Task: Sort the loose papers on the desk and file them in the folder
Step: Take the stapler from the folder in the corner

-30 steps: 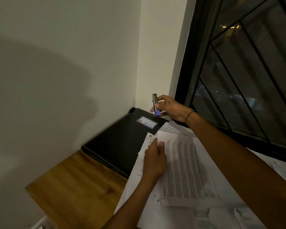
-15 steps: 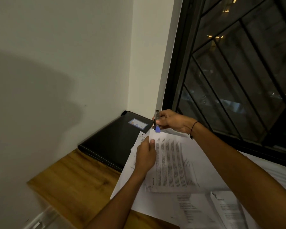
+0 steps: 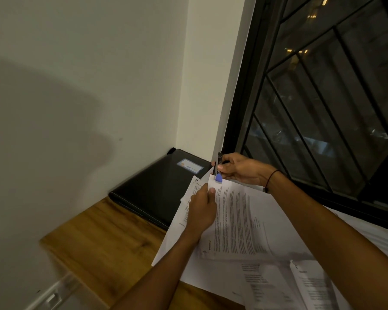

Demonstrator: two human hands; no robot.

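We see the wooden bench (image 3: 103, 247), a black folder (image 3: 157, 186) at its far corner, loose papers (image 3: 244, 222) spread right. Our left hand (image 3: 202, 211) pinches a printed sheet's far corner; our right hand (image 3: 240, 167) grips a small stapler (image 3: 218, 167) there.

Dark window (image 3: 318, 104) with black diagonal grille, right of the wall corner; lit buildings beyond the glass. Pale wall (image 3: 87, 86) left of window, carrying a broad shadow.
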